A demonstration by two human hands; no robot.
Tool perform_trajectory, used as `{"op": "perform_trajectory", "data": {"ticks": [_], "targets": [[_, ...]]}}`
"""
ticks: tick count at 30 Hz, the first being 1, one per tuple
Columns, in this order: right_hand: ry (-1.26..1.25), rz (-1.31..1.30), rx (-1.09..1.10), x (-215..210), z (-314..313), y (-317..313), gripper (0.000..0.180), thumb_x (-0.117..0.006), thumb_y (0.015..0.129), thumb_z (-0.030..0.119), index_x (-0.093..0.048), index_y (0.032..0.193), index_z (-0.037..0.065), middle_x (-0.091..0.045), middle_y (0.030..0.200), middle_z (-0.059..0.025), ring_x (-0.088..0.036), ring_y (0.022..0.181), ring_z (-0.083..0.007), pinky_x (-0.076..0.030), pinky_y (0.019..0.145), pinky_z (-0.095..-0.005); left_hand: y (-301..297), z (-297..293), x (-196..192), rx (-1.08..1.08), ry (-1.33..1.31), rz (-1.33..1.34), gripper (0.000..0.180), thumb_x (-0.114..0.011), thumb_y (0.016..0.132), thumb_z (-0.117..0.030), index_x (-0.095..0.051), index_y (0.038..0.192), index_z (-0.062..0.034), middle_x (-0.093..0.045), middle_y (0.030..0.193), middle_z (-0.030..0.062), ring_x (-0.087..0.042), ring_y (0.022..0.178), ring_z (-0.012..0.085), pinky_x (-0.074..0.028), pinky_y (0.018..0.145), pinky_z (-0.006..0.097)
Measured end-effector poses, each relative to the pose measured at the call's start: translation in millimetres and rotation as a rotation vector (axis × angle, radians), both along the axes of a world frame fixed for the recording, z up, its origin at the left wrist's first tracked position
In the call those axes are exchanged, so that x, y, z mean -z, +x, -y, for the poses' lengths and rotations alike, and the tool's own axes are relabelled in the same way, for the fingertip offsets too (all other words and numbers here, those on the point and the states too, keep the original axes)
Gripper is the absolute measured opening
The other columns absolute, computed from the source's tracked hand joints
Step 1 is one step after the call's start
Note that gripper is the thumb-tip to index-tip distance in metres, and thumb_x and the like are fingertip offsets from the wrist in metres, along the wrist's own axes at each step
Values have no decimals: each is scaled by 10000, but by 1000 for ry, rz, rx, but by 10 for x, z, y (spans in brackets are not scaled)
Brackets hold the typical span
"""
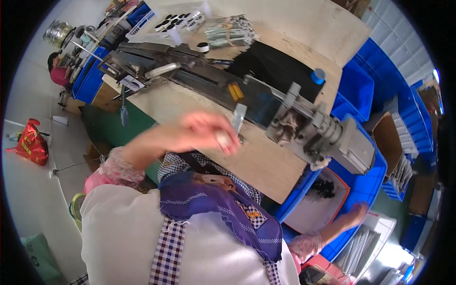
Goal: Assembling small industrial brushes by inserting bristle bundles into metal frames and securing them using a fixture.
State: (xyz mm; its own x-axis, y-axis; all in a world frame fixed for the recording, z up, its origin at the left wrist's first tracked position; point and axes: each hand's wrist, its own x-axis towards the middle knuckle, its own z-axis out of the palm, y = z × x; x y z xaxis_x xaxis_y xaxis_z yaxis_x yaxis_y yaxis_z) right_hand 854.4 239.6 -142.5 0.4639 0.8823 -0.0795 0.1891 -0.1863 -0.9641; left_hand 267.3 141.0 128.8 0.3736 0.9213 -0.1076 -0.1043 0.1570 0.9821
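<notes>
Blurred by motion, my left hand (206, 130) is above the near edge of the wooden bench (256, 166), its fingers bent. A pale patch shows at its fingertips; I cannot make out whether it is a held thing. Just beyond the fingers is a small shiny metal plate (239, 115) at the edge of a lathe-like bench machine (313, 128). My right hand (357, 214) reaches far right over the rim of a blue bin (368, 187), beside a white tray of thin metal rods (363, 244). Blur hides its fingers.
A tray with black residue (332, 206) sits inside the blue bin. Yellow pieces (235, 91) lie on the machine bed. Behind are a black mat (270, 66), a blue round container (318, 76) and bundled metal rods (230, 32). Blue crates (354, 90) stand at right.
</notes>
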Motion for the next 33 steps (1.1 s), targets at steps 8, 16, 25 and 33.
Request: {"op": "perform_trajectory", "data": {"ticks": [8, 16, 25, 33], "targets": [[715, 599, -1074, -3520, -767, -3991, 268, -609, 872, 63, -599, 1135, 10, -663, 1093, -98, -626, 990, -161, -492, 851, -293, -1168, 380, 97, -663, 309, 48, 120, -555, 912, -139, -576, 875, -26, -593, 838, 95, -582, 764, 192, -460, 719, 320], [868, 1360, -1862, -1900, -2088, -7174, 427, -562, 795, 50, -528, 1220, 67, -549, 1178, -145, -517, 1081, -340, -410, 962, -419, -1231, 834, 768, -461, 50, 443, 143, -496, 975, -104, -589, 1002, 1, -596, 974, 59, -567, 877, 128, -464, 819, 290], [635, 1126, -1840, -1510, -2383, -7664, 449, -653, 751, 64, -561, 1191, 46, -578, 1106, -161, -546, 974, -370, -447, 856, -409, -1687, 901, 909, -492, 51, 540, 187, -515, 983, -150, -576, 1039, 18, -606, 997, 44, -560, 879, 89, -468, 803, 250], [68, -347, -1624, -3233, -801, -7250, 447, -669, 877, 174, -522, 1256, -13, -611, 1102, -90, -596, 1020, -167, -483, 916, -272, -1753, 547, 421, -756, 286, 528, 248, -510, 976, -186, -580, 1073, 32, -620, 1010, 99, -594, 906, 155, -490, 806, 302]]}}
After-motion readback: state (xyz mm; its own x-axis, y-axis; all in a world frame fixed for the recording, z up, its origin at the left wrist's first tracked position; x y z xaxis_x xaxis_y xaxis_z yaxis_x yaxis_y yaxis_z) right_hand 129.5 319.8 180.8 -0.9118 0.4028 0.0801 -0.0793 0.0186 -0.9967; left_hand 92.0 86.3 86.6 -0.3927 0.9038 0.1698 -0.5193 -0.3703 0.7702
